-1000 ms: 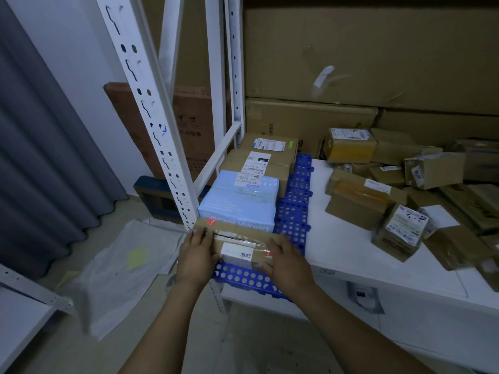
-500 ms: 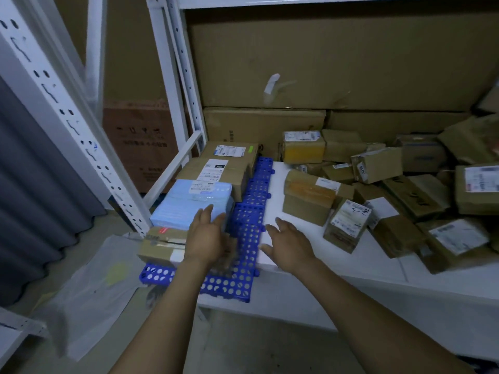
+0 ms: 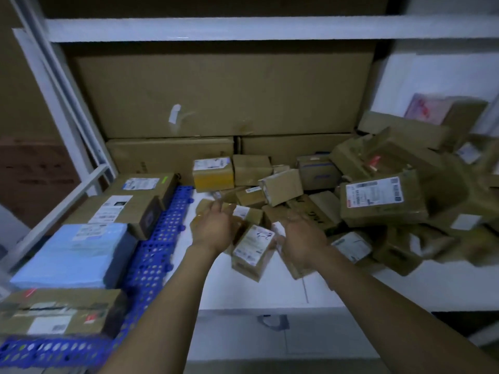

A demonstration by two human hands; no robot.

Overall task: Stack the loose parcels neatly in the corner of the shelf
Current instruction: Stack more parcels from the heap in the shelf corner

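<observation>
The left hand (image 3: 213, 228) and the right hand (image 3: 303, 240) are both loose and open and hold nothing. Between them sits a small brown parcel (image 3: 252, 248) with a white label, tipped to one side. It is too blurry to tell if they touch it.

More loose parcels (image 3: 383, 201) lie in a messy heap on the right of the white shelf (image 3: 243, 292). The shelf is bare from the hands to its front edge.

On the left, a blue grid mat (image 3: 159, 252) holds a neat row by the corner post (image 3: 67, 103): a light blue parcel (image 3: 73, 252) with brown boxes (image 3: 118, 211) in front and behind.
</observation>
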